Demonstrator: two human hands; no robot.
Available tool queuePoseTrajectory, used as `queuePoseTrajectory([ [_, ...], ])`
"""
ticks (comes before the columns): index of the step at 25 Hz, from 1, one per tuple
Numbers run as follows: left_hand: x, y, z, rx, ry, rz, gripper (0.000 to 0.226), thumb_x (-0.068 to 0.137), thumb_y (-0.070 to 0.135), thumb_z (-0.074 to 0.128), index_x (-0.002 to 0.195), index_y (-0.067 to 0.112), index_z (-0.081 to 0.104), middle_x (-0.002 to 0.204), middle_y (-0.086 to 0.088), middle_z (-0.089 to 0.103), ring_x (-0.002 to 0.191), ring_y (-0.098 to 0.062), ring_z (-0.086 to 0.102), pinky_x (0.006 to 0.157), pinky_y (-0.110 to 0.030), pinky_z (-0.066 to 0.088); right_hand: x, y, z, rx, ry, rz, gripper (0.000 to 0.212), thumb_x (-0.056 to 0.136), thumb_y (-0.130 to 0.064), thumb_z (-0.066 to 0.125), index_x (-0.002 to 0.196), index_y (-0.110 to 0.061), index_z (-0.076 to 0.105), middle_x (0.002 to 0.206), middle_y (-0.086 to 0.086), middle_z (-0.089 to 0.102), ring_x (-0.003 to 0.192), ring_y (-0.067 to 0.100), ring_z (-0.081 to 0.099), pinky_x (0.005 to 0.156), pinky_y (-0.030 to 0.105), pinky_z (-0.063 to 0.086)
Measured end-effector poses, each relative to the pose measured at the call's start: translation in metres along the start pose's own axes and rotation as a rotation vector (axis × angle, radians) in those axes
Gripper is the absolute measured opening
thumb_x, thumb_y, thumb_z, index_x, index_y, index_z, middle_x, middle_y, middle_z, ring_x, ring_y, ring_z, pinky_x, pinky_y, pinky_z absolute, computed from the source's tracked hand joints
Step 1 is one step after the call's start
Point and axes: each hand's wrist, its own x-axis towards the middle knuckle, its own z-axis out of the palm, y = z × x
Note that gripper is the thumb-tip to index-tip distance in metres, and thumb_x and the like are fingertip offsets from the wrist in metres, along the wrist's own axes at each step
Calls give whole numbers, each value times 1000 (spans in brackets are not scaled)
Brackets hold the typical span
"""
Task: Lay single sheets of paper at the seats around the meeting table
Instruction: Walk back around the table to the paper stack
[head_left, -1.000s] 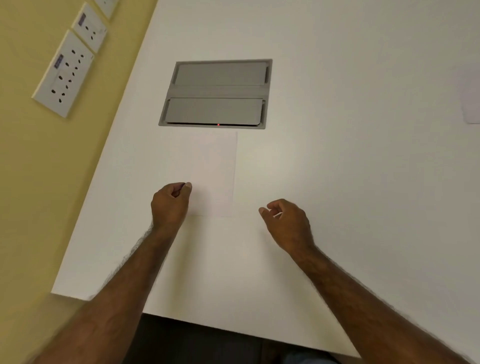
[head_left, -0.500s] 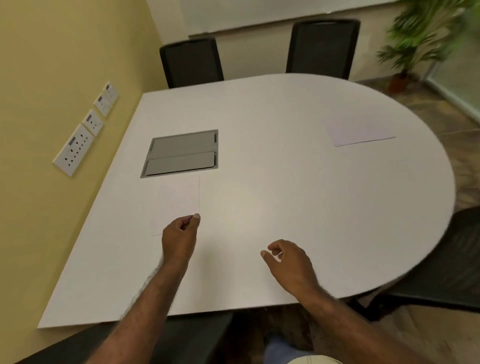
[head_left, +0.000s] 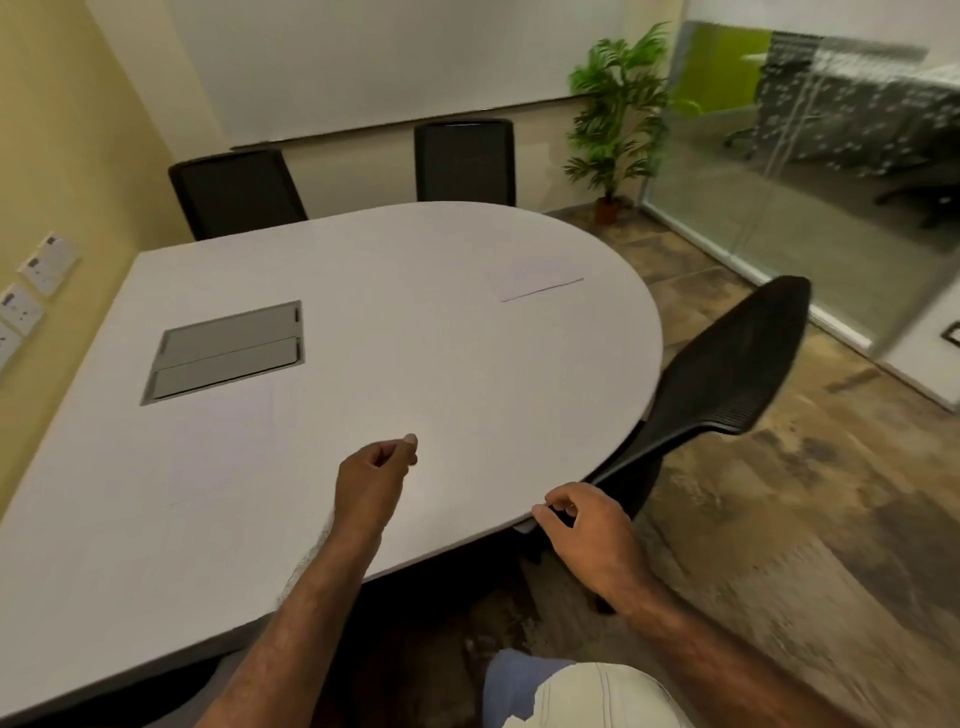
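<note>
A white sheet of paper (head_left: 218, 447) lies flat on the white meeting table (head_left: 415, 364), just in front of the grey cable hatch (head_left: 226, 351). A second sheet (head_left: 540, 280) lies near the table's rounded far-right edge. My left hand (head_left: 374, 478) hovers over the table to the right of the near sheet, fingers curled shut with nothing in them. At the table's near-right rim my right hand (head_left: 587, 530) hangs loosely curled and holds nothing.
Two black chairs (head_left: 234, 192) (head_left: 465, 161) stand at the far side; a third black chair (head_left: 727, 374) is at the rounded end. Wall sockets (head_left: 31, 291) sit on the yellow wall at left. A potted plant (head_left: 618, 114) and a glass partition (head_left: 810, 171) are at back right.
My left hand has let go of the near sheet's corner and moved right, away from it. My view has lifted and swung right; my right hand now sits at the table's rim.
</note>
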Motion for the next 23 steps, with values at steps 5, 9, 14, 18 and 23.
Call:
queuePoseTrajectory([
  [5, -50, -3, 86, 91, -145, 11, 26, 94, 45, 72, 84, 23, 79, 86, 10, 78, 89, -8, 72, 78, -28, 53, -31, 55, -61, -20, 100, 95, 23, 96, -47, 74, 108, -27, 76, 103, -15, 68, 90, 2, 63, 75, 23, 52],
  [9, -85, -8, 161, 166, -275, 17, 26, 94, 48, 71, 85, 24, 79, 86, 11, 79, 84, -4, 72, 76, -26, 53, -54, 104, -110, -50, 188, 208, 26, 95, -50, 72, 111, -29, 75, 107, -16, 68, 84, 8, 65, 80, 37, 59],
  [14, -129, -3, 262, 246, -398, 34, 27, 94, 53, 69, 86, 29, 80, 81, 11, 78, 76, -6, 74, 73, -33, 60, -71, 182, -182, -112, 229, 287, 31, 95, -52, 73, 116, -30, 73, 109, -15, 67, 75, 7, 61, 74, 31, 55],
  [18, -163, 5, 341, 293, -434, 53, 23, 92, 51, 73, 88, 29, 79, 78, 8, 79, 77, -9, 75, 78, -41, 63, -76, 246, -247, -136, 263, 316, 35, 95, -51, 74, 122, -28, 72, 119, -11, 70, 96, 13, 63, 84, 30, 53],
  [23, -199, 22, 437, 351, -476, 95, 26, 93, 51, 73, 85, 26, 77, 76, -8, 76, 65, -13, 68, 62, -29, 51, -76, 317, -321, -129, 302, 351, 37, 96, -47, 75, 124, -24, 71, 126, -6, 70, 118, 20, 64, 98, 38, 56],
])
